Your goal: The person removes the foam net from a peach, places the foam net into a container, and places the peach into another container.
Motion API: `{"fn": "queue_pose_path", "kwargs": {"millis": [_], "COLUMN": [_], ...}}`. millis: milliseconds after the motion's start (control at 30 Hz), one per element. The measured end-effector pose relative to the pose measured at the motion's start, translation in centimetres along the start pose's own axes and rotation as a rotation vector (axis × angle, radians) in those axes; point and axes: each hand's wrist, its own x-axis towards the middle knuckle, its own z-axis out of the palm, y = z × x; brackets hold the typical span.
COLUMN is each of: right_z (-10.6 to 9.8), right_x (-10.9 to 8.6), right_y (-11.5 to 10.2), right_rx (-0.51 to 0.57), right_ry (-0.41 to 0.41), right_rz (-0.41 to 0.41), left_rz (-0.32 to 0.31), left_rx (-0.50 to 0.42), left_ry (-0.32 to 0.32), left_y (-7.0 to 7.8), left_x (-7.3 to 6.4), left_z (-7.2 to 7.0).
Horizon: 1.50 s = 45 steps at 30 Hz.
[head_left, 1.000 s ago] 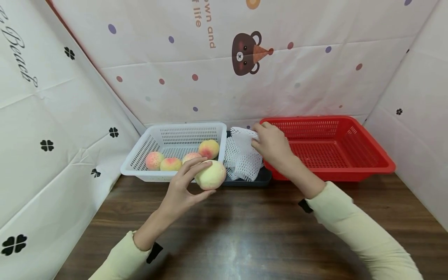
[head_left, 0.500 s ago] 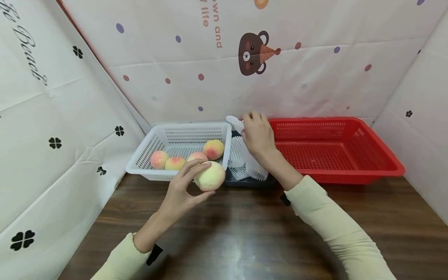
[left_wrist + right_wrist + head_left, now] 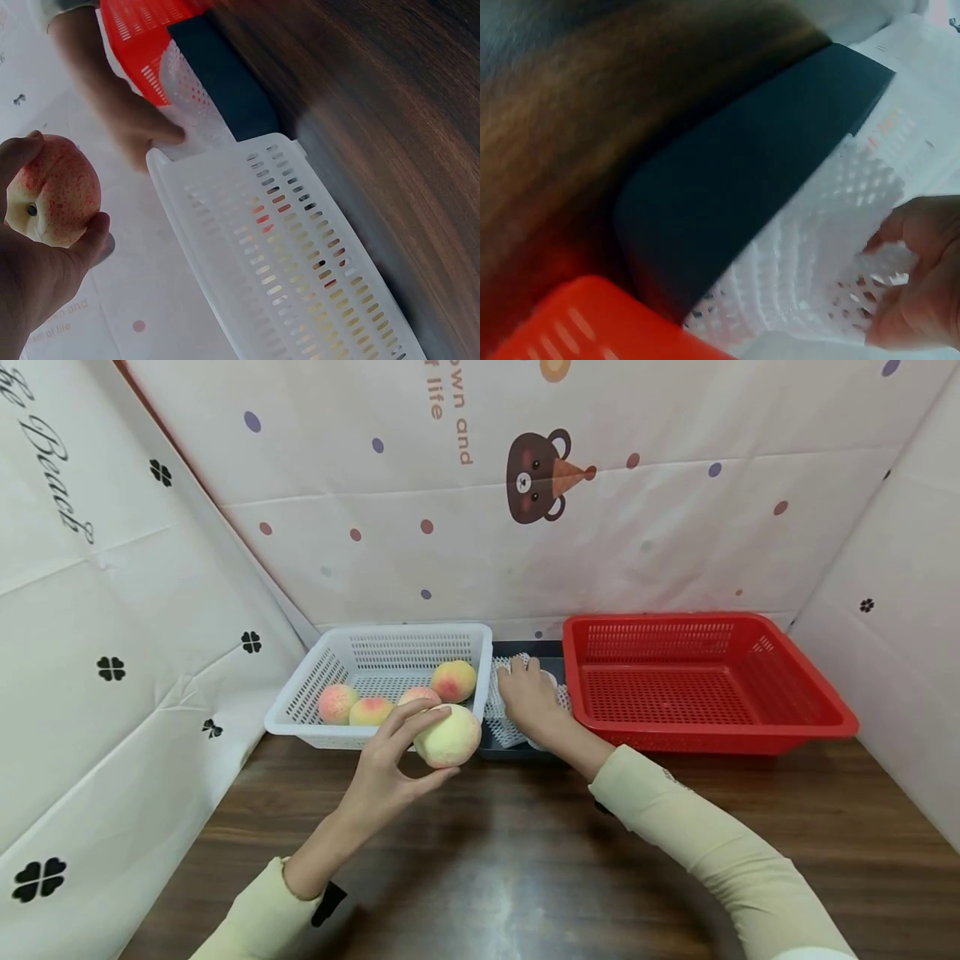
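Observation:
My left hand [image 3: 384,777] holds a pale yellow peach [image 3: 452,740] between thumb and fingers, raised in front of the white basket [image 3: 405,628]. The left wrist view shows the red-speckled side of this peach [image 3: 66,184] and its stem hollow. Over a dark tray [image 3: 542,648] between the two baskets, my right hand [image 3: 532,700] reaches down among white foam fruit nets [image 3: 501,723]. In the right wrist view its thumb and fingers [image 3: 922,307] pinch the mesh of a foam net [image 3: 810,255]. Part of the nets is hidden under the hand.
Several peaches [image 3: 337,703] lie in the white basket on the left. A red basket [image 3: 705,728] stands to the right of the tray. Behind them rises a white printed cloth [image 3: 420,560], and the brown wooden table [image 3: 480,860] stretches out in front.
My right hand has moved left, lifting the end of a net, then lowered it into the dark tray. My left hand keeps its hold on the peach, nearly still.

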Motion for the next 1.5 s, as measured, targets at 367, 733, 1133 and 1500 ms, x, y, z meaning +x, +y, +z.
{"fn": "queue_pose_path", "kwargs": {"millis": [367, 733, 1133, 1500], "right_z": [0.7, -1.8, -5.5, -6.2], "right_x": [-0.5, -2.2, -4.8, -6.8], "right_y": [0.6, 1.4, 3.7, 5.9], "right_rx": [0.171, 0.23, 0.25, 0.286], "right_ry": [-0.258, -0.001, 0.029, 0.038], "right_rz": [-0.059, -0.093, -0.074, -0.039], "left_rz": [-0.006, -0.017, -0.063, -0.135], "left_rx": [-0.014, 0.048, 0.042, 0.099], "left_ry": [-0.003, 0.012, 0.02, -0.02], "left_y": [0.0, -1.0, -2.5, -4.3], "left_x": [0.2, 0.9, 2.9, 3.9], "left_z": [0.0, -0.6, -2.1, -3.0]}}
